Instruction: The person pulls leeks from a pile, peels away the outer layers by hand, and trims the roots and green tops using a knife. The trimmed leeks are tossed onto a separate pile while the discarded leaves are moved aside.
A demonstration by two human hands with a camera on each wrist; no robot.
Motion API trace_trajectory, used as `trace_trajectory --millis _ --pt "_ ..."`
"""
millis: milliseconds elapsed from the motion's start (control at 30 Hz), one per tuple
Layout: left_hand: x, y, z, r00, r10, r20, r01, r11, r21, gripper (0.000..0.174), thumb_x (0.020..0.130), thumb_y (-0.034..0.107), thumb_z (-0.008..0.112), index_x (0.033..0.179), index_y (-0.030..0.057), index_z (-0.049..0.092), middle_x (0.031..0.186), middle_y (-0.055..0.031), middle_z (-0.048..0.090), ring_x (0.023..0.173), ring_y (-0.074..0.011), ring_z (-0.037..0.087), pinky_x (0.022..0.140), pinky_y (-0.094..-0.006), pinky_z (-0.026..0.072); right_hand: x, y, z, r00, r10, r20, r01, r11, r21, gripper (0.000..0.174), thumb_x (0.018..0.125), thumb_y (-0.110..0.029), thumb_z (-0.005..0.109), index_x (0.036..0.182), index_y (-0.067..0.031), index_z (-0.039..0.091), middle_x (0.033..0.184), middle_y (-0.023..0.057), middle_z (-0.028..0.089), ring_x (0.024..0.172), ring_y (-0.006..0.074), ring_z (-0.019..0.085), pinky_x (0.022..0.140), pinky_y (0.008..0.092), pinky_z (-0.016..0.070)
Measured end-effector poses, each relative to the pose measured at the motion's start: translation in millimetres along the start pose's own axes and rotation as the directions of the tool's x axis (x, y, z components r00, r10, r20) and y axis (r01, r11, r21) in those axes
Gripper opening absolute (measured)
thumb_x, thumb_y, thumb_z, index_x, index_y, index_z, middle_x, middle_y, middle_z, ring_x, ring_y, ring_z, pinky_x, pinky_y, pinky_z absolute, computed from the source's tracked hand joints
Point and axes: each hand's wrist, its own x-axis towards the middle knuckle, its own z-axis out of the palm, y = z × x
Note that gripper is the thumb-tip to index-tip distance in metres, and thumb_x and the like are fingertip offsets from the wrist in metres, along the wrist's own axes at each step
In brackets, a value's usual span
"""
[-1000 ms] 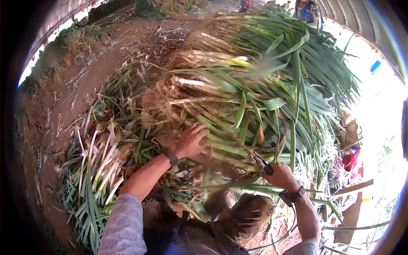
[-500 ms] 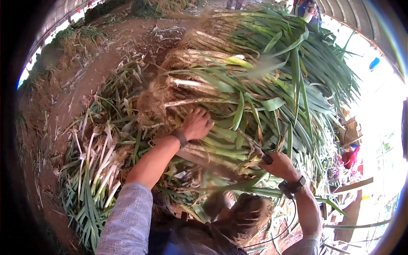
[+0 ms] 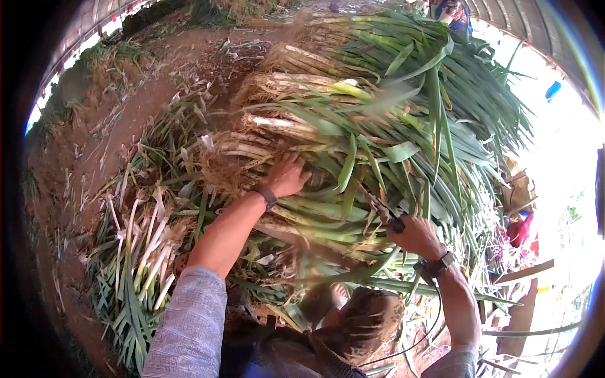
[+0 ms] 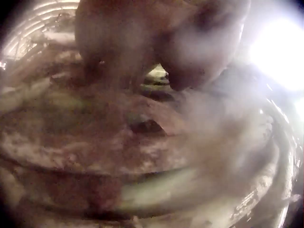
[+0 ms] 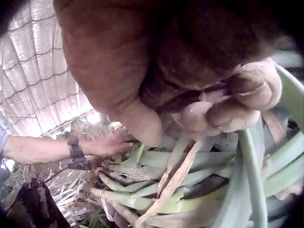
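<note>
My left hand (image 3: 287, 175) rests on the stalks of a large heap of long green onions (image 3: 328, 208), near their root ends. Its fingertips point down among the stalks; the blurred left wrist view shows the thumb and fingers (image 4: 114, 61) with a small gap between them, and whether they grip a stalk I cannot tell. My right hand (image 3: 417, 237) holds a dark-handled tool (image 3: 396, 224) over the leafy part of the heap. The tool's narrow end points up and left. In the right wrist view the curled fingers (image 5: 228, 116) hide most of it.
A smaller pile of green onions with white stalks (image 3: 151, 246) lies at the left on trimmed leaves. Bare soil (image 3: 132, 120) stretches behind it. My knee (image 3: 368, 318) is close below the heap. A cable (image 3: 428, 334) runs down from the right wrist. Another person (image 3: 450, 12) is at the far right.
My left hand has moved up and away from me across the stalks to the root ends further back. The right hand, still holding the tool, has shifted slightly up.
</note>
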Motion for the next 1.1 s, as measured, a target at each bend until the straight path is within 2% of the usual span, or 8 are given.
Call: trace_trajectory --millis 167,333,400,533,667,833,1000,1100 --pt "-20.0 17.6 15.4 0.980 -0.025 0.196 -0.002 0.990 0.139 0.080 0.095 0.060 0.031 0.143 -0.0046 0.033 0.151 -0.0293 0.022 0.143 -0.0440 0.015 0.117 -0.0572 0.0055 14.8 -6.2 1.1 0.990 0.083 -0.114 -0.070 0.990 0.119 0.045 0.076 -0.046 0.068 0.080 -0.0004 0.068 0.070 0.0215 0.064 0.069 0.0385 0.065 0.067 0.0466 0.0513" --pt "-75.6 33.4 22.5 0.954 -0.059 0.294 0.088 0.992 -0.086 0.088 0.094 0.065 0.032 0.147 -0.0048 0.024 0.154 -0.0265 0.017 0.144 -0.0438 0.012 0.117 -0.0579 0.0085 21.7 -35.2 0.1 0.974 -0.145 0.173 0.166 0.979 -0.119 0.045 0.077 -0.045 0.060 0.084 -0.0015 0.071 0.078 0.0226 0.068 0.077 0.0393 0.068 0.075 0.0480 0.0534" --pt "-105.9 35.5 33.0 0.977 0.207 0.057 -0.209 0.978 0.023 0.087 0.093 0.060 0.045 0.147 -0.0043 0.024 0.153 -0.0259 0.019 0.143 -0.0418 0.017 0.117 -0.0571 0.0117 37.3 -38.8 -2.8 0.999 -0.043 -0.005 0.042 0.995 -0.090 0.045 0.076 -0.044 0.060 0.086 -0.0020 0.071 0.078 0.0225 0.068 0.077 0.0396 0.068 0.076 0.0479 0.0534" --pt "-159.8 73.1 31.0 0.939 0.288 -0.187 -0.330 0.907 -0.261 0.047 0.087 0.027 0.070 0.122 0.0016 0.055 0.117 -0.0220 0.057 0.110 -0.0294 0.056 0.100 -0.0467 0.0425 36.1 -46.5 -2.1 0.973 -0.228 0.044 0.232 0.961 -0.148 0.046 0.075 -0.042 0.062 0.087 0.0015 0.070 0.077 0.0248 0.067 0.076 0.0397 0.068 0.073 0.0466 0.0543" --pt "-206.6 98.5 67.5 0.957 0.070 0.282 0.140 0.739 -0.659 0.033 0.093 0.034 0.062 0.096 0.0010 0.067 0.070 -0.0056 0.062 0.060 -0.0178 0.059 0.057 -0.0317 0.0502 49.3 -46.7 -9.4 0.989 -0.127 0.069 0.141 0.957 -0.255 0.044 0.078 -0.041 0.062 0.089 0.0009 0.069 0.084 0.0238 0.068 0.082 0.0404 0.068 0.079 0.0470 0.0534" --pt "-243.0 100.5 163.7 0.684 -0.135 0.717 0.729 0.153 -0.667 0.041 0.094 0.045 0.058 0.086 0.0060 0.066 0.070 -0.0009 0.060 0.056 -0.0108 0.055 0.046 -0.0263 0.0433 39.8 -60.9 -12.9 0.989 -0.137 0.061 0.146 0.973 -0.178 0.040 0.076 -0.039 0.064 0.084 -0.0004 0.068 0.078 0.0226 0.067 0.078 0.0400 0.067 0.074 0.0464 0.0525" --pt "-294.5 93.6 263.2 0.359 -0.138 0.923 0.734 -0.570 -0.371 0.061 0.098 0.045 0.048 0.142 0.0038 0.039 0.113 -0.0164 0.061 0.104 -0.0298 0.064 0.080 -0.0418 0.0559 32.7 -58.0 -4.4 0.992 -0.124 0.001 0.124 0.991 -0.057 0.035 0.078 -0.037 0.068 0.084 -0.0024 0.068 0.078 0.0193 0.067 0.074 0.0396 0.065 0.068 0.0468 0.0509" --pt "-309.7 106.6 273.2 0.473 -0.136 0.870 0.601 -0.673 -0.432 0.066 0.100 0.043 0.043 0.149 0.0048 0.020 0.132 -0.0195 0.049 0.117 -0.0354 0.056 0.091 -0.0513 0.0525 32.3 -58.8 -10.4 0.988 -0.125 0.089 0.142 0.965 -0.221 0.029 0.084 -0.035 0.065 0.083 -0.0059 0.067 0.070 0.0119 0.065 0.064 0.0252 0.065 0.064 0.0414 0.0531"
